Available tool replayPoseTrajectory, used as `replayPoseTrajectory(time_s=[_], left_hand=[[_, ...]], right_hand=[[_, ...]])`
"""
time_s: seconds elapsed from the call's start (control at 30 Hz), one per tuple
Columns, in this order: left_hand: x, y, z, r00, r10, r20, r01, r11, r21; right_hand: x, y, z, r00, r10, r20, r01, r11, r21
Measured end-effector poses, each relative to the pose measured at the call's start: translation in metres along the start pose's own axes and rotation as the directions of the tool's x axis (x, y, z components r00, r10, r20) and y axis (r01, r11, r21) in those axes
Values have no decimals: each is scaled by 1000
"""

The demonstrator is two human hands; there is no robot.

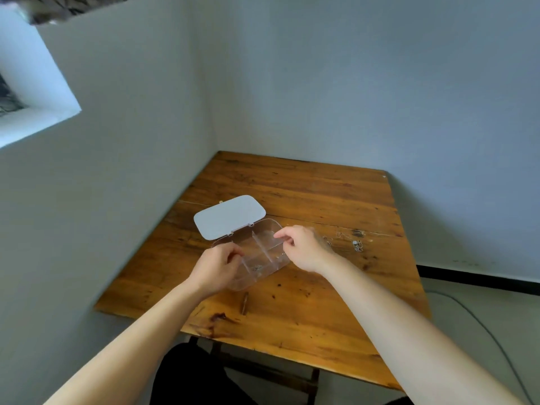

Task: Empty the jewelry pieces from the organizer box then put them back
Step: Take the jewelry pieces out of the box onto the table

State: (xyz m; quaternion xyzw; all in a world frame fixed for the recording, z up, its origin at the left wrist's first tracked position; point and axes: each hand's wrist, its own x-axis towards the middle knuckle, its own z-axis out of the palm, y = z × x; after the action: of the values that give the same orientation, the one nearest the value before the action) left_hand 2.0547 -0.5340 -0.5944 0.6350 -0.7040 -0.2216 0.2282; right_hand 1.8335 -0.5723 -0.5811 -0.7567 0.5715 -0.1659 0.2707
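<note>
A clear plastic organizer box (264, 258) with inner dividers lies open on the wooden table (306, 200), its white lid (229, 216) folded back to the far left. A small silver piece (257, 268) rests in a near compartment. My left hand (214, 266) grips the box's near left edge. My right hand (304, 247) hovers over the box's right side with thumb and forefinger pinched together; whether they hold anything is too small to tell. Several silver jewelry pieces (357, 244) lie loose on the table to the right of the box.
The table sits in a corner, with walls close on the left and behind. A dark knot mark (244, 302) shows on the wood near the front. A cable (479, 317) runs along the floor at the right.
</note>
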Motion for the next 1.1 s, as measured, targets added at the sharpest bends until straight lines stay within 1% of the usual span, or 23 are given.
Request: replayPoseTrajectory(time_s=[0.07, 0.13, 0.2, 0.27, 0.33, 0.4, 0.43, 0.47, 0.53, 0.7, 0.8, 1.1], left_hand=[[1, -2, 5, 998, 58, 19, -59, 998, 37], [5, 3, 9, 991, 122, 47, -126, 989, 75], [10, 10, 14, 976, 185, 119, -197, 975, 105], [14, 12, 20, 953, 230, 197, -255, 960, 111], [17, 10, 28, 944, 212, 251, -253, 957, 143], [18, 5, 35, 945, 175, 276, -248, 935, 255], [18, 3, 39, 944, 181, 276, -267, 911, 313], [17, 0, 43, 941, 200, 271, -291, 888, 355], [16, -2, 49, 939, 236, 251, -320, 866, 385], [18, -5, 51, 945, 234, 227, -300, 897, 324], [22, -6, 49, 935, 234, 265, -309, 905, 292], [29, -2, 47, 906, 233, 353, -351, 879, 322]], right_hand=[[3, -6, 5, 994, -26, 104, 38, 993, -112], [7, -8, 7, 980, -34, 199, 89, 957, -275], [9, -8, 8, 967, -28, 253, 127, 915, -383], [12, -6, 8, 956, -8, 292, 139, 891, -432], [13, -4, 10, 940, -8, 340, 174, 871, -460], [14, -1, 14, 927, -30, 375, 227, 839, -494], [15, 1, 17, 923, -43, 382, 249, 824, -509], [16, 4, 19, 922, -56, 382, 265, 812, -519], [18, 8, 21, 924, -87, 372, 284, 808, -516], [25, 12, 16, 922, -148, 358, 312, 831, -461], [28, 12, 15, 916, -131, 380, 306, 841, -446], [32, 6, 16, 924, -100, 370, 268, 857, -440]])
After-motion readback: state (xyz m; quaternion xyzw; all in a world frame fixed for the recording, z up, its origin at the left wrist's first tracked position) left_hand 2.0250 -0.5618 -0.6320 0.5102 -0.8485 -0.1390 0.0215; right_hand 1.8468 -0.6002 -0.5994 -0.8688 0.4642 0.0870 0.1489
